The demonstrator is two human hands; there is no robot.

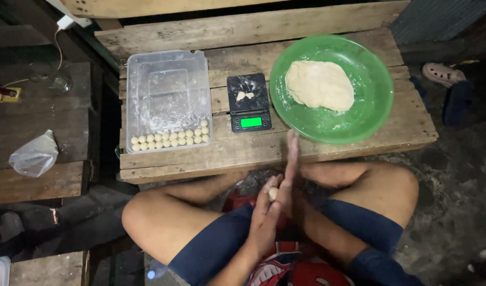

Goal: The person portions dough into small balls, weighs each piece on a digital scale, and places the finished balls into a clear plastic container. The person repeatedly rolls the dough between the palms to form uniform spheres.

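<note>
A small pale dough ball [273, 194] is pressed between the flat palms of the left hand [264, 220] and right hand [289, 180], held over the lap below the weathered wooden worktop's [200, 156] near edge. Light, even circular pressure should round it to match the finished balls [168, 139] lining the near edge of the clear plastic tray [167, 69].

A low wooden table [327, 145] of rough planks is seen across the upper middle of the frame. At its left a clear plastic tray [168, 69] is set. At centre a small black scale [248, 102] is placed, just beside the tray. At right a green plastic bowl [370, 114] is set, its rim near the scale. Flour dust is noted on the planks.
</note>
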